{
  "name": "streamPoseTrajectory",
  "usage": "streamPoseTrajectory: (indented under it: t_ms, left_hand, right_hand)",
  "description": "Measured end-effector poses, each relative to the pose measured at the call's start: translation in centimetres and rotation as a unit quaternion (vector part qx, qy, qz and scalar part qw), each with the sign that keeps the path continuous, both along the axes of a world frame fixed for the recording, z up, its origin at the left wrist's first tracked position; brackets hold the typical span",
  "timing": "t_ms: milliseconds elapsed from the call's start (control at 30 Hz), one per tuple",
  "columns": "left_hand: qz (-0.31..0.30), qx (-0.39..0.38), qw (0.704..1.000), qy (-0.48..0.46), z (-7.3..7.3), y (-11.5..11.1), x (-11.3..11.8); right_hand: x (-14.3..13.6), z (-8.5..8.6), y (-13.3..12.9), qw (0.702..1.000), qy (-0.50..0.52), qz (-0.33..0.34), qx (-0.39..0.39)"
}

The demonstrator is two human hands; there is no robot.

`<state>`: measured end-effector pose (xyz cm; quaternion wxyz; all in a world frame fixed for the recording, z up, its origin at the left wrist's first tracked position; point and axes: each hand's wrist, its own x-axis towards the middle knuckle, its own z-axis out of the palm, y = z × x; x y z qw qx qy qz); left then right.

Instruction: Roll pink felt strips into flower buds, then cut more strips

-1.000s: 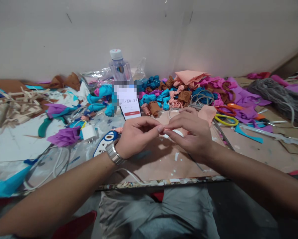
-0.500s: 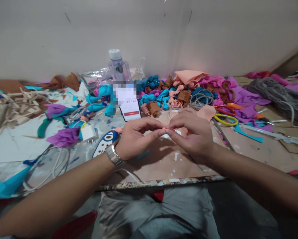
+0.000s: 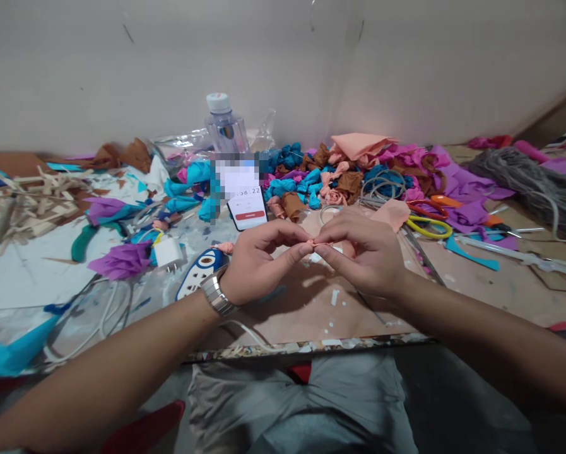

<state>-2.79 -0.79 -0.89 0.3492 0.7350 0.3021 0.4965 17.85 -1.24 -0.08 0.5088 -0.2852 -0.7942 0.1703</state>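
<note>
My left hand (image 3: 264, 258), with a metal-banded watch (image 3: 218, 291) on its wrist, pinches one end of a small twisted piece of peach crepe paper (image 3: 311, 243) between thumb and forefinger. Thumb and fingers of my right hand (image 3: 368, 252) are closed on the other end, so the fingertips of both hands nearly meet. Most of the paper is hidden by the fingers. A loose peach paper piece (image 3: 392, 214) shows just behind my right hand. Beside my left wrist lies a blue and white power strip (image 3: 195, 272).
Behind the hands, a heap of crumpled coloured paper (image 3: 306, 180) runs along the wall. A phone (image 3: 249, 211) leans before a plastic bottle (image 3: 226, 129). Yellow-handled scissors (image 3: 429, 227) and a white glue gun (image 3: 514, 255) lie right; green-handled pliers (image 3: 84, 243) and wood sticks (image 3: 41, 192) lie left.
The two hands keep almost the same place over the table. Their fingertips have shifted slightly on the peach paper. Digits on the phone screen have changed.
</note>
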Motion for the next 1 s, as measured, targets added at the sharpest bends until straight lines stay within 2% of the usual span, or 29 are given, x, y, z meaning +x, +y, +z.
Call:
streamPoseTrajectory:
  t_ms: [200,567,1000]
  left_hand:
    - [-0.003,0.008,1.0,0.01,0.03,0.02,-0.04]
    - [-0.022,0.054,0.998,-0.001,-0.18,0.51,-0.22]
    - [-0.034,0.046,0.998,-0.012,0.0,0.79,-0.15]
  right_hand:
    - [-0.11,-0.12,-0.17,0.999,0.011,-0.009,-0.032]
    - [-0.1,-0.29,0.03,0.999,0.006,-0.017,-0.033]
    - [-0.08,-0.76,0.26,1.0,0.005,-0.021,-0.015]
